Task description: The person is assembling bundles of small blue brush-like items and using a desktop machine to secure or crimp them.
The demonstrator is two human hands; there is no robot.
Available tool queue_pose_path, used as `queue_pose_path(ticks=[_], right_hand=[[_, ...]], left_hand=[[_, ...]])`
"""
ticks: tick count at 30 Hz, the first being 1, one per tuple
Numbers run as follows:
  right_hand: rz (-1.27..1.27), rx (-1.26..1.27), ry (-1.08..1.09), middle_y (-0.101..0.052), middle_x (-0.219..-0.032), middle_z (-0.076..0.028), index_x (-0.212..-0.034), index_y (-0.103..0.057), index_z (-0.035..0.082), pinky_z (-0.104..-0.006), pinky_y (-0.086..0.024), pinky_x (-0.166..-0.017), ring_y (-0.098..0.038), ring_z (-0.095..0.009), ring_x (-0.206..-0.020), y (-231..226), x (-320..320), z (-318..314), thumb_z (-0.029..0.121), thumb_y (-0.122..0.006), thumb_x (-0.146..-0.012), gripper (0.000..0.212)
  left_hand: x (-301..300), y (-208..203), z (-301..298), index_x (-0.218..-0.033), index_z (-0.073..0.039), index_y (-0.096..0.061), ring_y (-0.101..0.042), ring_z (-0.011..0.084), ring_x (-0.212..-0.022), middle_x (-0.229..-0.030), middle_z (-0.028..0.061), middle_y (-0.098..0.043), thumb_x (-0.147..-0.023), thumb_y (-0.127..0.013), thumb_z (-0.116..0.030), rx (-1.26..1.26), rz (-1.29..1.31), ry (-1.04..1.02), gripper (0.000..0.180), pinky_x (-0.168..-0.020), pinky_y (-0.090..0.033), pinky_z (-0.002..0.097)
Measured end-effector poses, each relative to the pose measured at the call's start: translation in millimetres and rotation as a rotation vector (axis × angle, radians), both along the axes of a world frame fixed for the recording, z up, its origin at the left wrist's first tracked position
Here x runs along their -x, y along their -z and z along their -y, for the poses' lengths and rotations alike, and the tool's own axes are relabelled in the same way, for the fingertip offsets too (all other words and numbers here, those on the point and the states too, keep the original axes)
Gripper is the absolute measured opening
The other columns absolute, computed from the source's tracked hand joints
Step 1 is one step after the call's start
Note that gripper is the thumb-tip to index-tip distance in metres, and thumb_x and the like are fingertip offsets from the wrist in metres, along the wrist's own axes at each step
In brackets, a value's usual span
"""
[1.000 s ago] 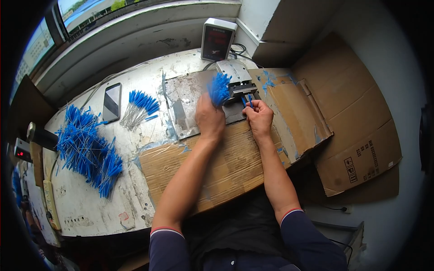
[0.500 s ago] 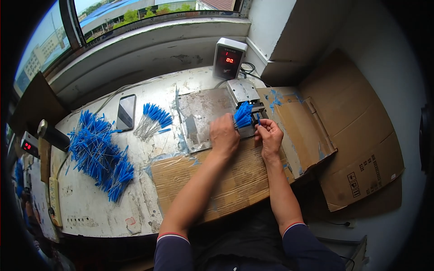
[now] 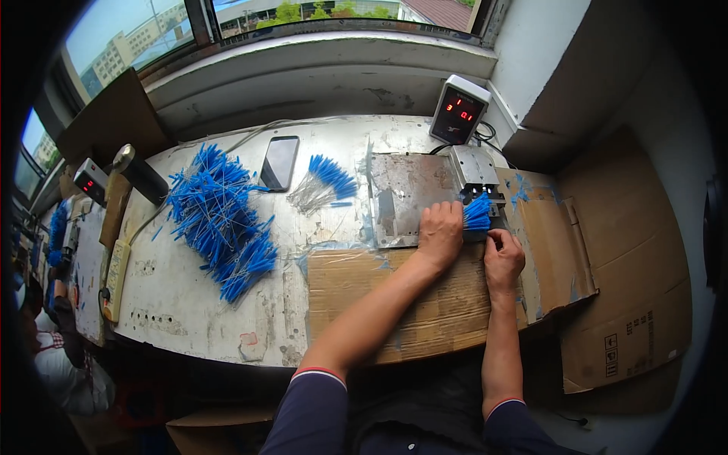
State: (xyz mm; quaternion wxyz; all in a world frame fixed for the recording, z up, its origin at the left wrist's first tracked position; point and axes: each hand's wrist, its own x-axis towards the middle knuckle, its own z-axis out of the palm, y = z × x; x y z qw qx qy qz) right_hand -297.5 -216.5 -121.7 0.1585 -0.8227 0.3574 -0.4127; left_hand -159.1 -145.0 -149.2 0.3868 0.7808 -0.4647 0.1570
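Below windows (image 3: 303, 15), a worn white table (image 3: 189, 318) bears one pile of blue-tipped wires (image 3: 216, 208) toward its left edge, one fan (image 3: 326, 182) toward its far edge. Toward its right edge, the left hand (image 3: 441, 231) curls fingers round one bundle (image 3: 477, 214); the right hand (image 3: 503, 259) pinches, contents unclear.

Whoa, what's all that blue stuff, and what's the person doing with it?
Someone is working with bare hands at a worn white table. The left hand holds a bunch of thin blue-tipped pieces by a small metal device. The right hand is pinched close beside the bunch; I can't tell whether it holds a piece. Farther left lie a smaller fanned-out batch and a big tangled pile, with a phone between them.
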Motion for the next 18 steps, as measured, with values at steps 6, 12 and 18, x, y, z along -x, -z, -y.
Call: queue_pose_path(ticks=[6,12,18], right_hand=[[-0.282,0.191,-0.052,-0.068,-0.085,-0.009,-0.086,-0.071,0.009,-0.0404,-0.05,-0.077,-0.063,-0.03,-0.085,-4.5,10.5,6.3,0.005,-0.072,-0.078,0.01],[0.031,-0.325,-0.078,-0.071,-0.074,-0.009,-0.085,-0.068,0.003,-0.0322,-0.054,-0.066,-0.069,-0.018,-0.067,2.7,-10.7,11.9,0.007,-0.073,-0.08,0.008],[0.153,-0.366,-0.017,-0.068,-0.069,-0.006,-0.081,-0.067,0.002,-0.0299,-0.053,-0.064,-0.065,-0.014,-0.064,13.7,-19.4,27.1,0.006,-0.073,-0.079,0.007]], left_hand=[[4.7,0.1,6.6,-0.091,-0.009,-0.054,-0.06,0.0279,-0.085,-0.086,0.0105,-0.058,-0.074,-0.062,-0.005,-0.032,0.052,0.002,0.02,-0.075,-0.045,0.0393],[-10.6,-19.0,-4.2,-0.102,-0.006,-0.055,-0.063,0.0435,-0.084,-0.091,0.0208,-0.064,-0.091,-0.054,-0.005,0.206,-0.436,-0.17,0.011,-0.073,-0.047,0.0543],[-9.0,-14.1,5.2,-0.102,-0.006,-0.054,-0.061,0.0444,-0.088,-0.092,0.0204,-0.063,-0.092,-0.055,-0.006,0.323,-0.438,-0.124,0.01,-0.075,-0.047,0.0534]])
